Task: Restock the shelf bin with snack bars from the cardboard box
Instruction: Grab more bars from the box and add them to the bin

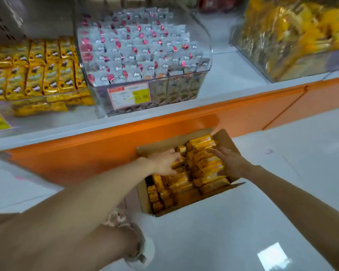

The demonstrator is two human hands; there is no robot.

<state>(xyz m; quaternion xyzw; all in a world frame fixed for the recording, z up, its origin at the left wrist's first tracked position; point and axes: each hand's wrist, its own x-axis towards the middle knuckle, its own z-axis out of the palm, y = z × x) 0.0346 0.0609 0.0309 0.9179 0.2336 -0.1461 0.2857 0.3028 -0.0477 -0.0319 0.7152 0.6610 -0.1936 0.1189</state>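
From the head camera I look down on the open cardboard box (226, 140), which sits on the pale floor (243, 231) against the orange base (106, 149) of the shelf (233, 75). It is packed with yellow snack bars (184, 184). Both hands are inside it, a little apart. The left hand (165, 163) bends its fingers down onto the bars in the middle; I cannot tell whether it grips any. The right hand (230, 163) lies flat, fingers straight and spread along the row by the box's right wall. Up on the shelf, the left bin (37, 75) holds similar yellow bars, the middle bin (202, 55) silver and pink packets behind a price tag (129, 95)
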